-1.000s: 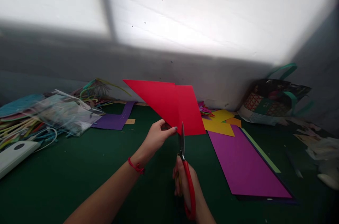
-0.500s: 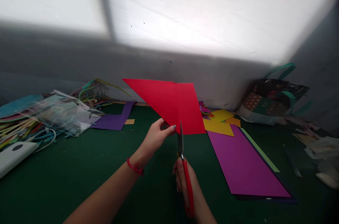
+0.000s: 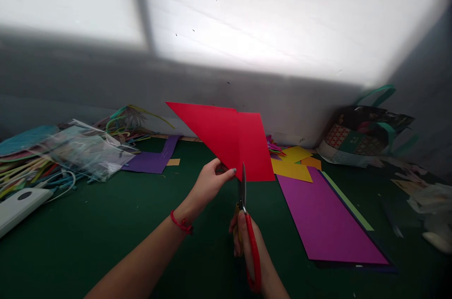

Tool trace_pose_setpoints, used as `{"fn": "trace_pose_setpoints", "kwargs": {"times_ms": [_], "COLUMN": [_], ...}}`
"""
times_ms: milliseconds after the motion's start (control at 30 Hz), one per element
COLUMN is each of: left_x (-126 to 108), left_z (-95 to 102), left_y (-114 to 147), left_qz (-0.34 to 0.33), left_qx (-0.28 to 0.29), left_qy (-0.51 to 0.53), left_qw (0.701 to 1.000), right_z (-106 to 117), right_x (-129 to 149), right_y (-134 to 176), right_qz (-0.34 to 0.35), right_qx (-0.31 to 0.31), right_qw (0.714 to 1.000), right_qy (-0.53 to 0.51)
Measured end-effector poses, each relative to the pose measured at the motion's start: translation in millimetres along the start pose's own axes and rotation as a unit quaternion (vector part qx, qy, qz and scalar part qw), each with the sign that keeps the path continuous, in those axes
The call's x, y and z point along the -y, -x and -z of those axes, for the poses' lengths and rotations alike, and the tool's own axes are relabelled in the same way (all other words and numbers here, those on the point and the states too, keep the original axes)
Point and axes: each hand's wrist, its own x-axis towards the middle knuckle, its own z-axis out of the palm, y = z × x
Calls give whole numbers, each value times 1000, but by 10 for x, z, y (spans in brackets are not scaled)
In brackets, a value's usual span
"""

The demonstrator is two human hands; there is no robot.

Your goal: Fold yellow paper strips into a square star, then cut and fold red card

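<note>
A red sheet of paper (image 3: 219,127), folded so that its left part comes to a point, is held up above the table. My left hand (image 3: 212,179) pinches its lower edge between thumb and fingers. My right hand (image 3: 252,238) is closed around scissors (image 3: 253,254) with a red handle. Their blades point away from me, up at the paper's lower edge, just right of my left thumb. One blade lies over the front of the paper, close to the fold line. How far any cut reaches is hard to make out.
Purple sheets (image 3: 328,219) lie at right, with yellow paper pieces (image 3: 291,169) behind. A patterned bag (image 3: 356,141) stands by the wall. At left are a clear plastic bag (image 3: 102,153), pipe cleaners (image 3: 17,174), a white device (image 3: 23,209) and purple paper (image 3: 150,162).
The red paper has shifted slightly right, and a small step now shows at its top edge by the fold. The scissors and both hands have barely moved.
</note>
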Motion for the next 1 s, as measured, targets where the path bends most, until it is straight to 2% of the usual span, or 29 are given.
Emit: {"fn": "trace_pose_setpoints", "kwargs": {"times_ms": [467, 800, 1000], "left_x": [10, 13, 28], "left_z": [32, 15, 15], "left_y": [-5, -2, 0], "left_qz": [-3, -15, -12], "left_qx": [25, 25, 23], "left_qy": [-21, -40, -33], "left_qw": [999, 999, 999], "right_z": [8, 18, 20], "right_x": [16, -79, -46], "right_y": [-3, -50, -36], "right_qz": [-2, -12, -23], "right_qx": [-4, 8, 13], "right_qw": [1000, 1000, 1000], "right_qy": [5, 18, 9]}}
